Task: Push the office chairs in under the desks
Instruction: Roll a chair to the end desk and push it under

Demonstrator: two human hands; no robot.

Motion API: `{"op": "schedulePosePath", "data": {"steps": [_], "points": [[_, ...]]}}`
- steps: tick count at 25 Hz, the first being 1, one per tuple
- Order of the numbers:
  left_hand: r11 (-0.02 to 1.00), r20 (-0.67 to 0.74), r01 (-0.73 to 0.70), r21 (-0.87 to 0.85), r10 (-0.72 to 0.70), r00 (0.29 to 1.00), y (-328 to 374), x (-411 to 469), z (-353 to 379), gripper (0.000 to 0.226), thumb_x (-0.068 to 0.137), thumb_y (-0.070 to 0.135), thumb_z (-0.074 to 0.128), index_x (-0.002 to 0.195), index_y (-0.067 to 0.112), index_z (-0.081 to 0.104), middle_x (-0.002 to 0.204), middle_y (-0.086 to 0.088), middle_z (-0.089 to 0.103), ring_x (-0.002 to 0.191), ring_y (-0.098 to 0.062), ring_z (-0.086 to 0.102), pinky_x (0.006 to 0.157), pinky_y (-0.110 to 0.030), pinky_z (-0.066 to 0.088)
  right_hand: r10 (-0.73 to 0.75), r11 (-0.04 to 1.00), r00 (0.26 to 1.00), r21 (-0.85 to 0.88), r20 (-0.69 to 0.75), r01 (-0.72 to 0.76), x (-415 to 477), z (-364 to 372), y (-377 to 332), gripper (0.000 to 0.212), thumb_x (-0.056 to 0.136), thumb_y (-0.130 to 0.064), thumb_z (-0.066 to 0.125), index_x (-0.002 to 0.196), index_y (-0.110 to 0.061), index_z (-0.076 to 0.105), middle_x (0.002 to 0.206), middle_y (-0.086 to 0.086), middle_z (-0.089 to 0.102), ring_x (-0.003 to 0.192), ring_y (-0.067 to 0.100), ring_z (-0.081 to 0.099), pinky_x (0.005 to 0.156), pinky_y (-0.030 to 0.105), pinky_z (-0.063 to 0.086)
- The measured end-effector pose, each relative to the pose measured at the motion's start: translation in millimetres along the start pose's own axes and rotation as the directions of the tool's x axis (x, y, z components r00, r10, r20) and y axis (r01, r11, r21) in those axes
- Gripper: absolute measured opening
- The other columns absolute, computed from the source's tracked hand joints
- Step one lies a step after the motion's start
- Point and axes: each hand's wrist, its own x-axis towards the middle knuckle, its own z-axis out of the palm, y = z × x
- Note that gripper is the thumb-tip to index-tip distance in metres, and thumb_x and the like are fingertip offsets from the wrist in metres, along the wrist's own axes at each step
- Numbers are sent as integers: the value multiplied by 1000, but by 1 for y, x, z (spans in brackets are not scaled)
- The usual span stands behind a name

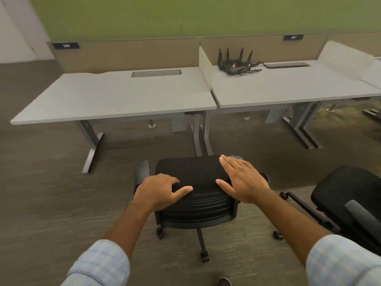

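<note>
A black office chair (195,205) stands on the carpet in front of me, its backrest toward me and its seat facing the gap between two grey desks. My left hand (160,191) curls over the top left of the backrest, fingers bent and thumb along the top edge. Above the top right of the backrest, my right hand (243,180) is flat with fingers spread; whether it touches the chair is unclear. The left desk (115,96) and the right desk (288,87) stand beyond the chair. A second black chair (350,199) sits at my right, turned sideways.
A black router with several antennas (235,62) and a flat dark device (286,64) lie on the right desk. Metal desk legs (203,137) stand just ahead of the chair. A beige partition and a green wall close off the back. The tip of a shoe (224,282) shows at the bottom.
</note>
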Motion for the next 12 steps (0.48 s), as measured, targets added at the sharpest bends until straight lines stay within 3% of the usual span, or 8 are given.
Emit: {"op": "schedulePosePath", "data": {"steps": [4, 7, 12], "points": [[999, 14, 50, -16, -49, 999, -29, 37, -9, 106, 86, 102, 4, 121, 33, 77, 104, 13, 77, 94, -8, 69, 73, -36, 59, -47, 998, 999, 51, 1, 46, 64, -3, 12, 87, 105, -73, 26, 169, -16, 17, 176, 5, 21, 161, 20, 21, 128, 40, 20], [998, 33, 66, -22, -65, 997, -47, 59, -16, 103, 87, 101, 7, 118, 33, 78, 100, 14, 76, 89, -6, 67, 64, -32, 50, -52, 995, 998, 88, 23, 49, 98, 1, 16, 89, 104, -75, 25, 169, -16, 14, 177, 4, 19, 161, 19, 20, 127, 43, 28], [992, 60, 120, -43, -118, 991, -86, 106, -22, 105, 85, 102, 8, 123, 34, 78, 109, 14, 78, 94, -7, 68, 66, -32, 48, -86, 987, 996, 135, 4, 85, 167, 5, 26, 88, 104, -75, 24, 168, -15, 17, 175, 5, 23, 159, 21, 24, 124, 45, 36]]}}
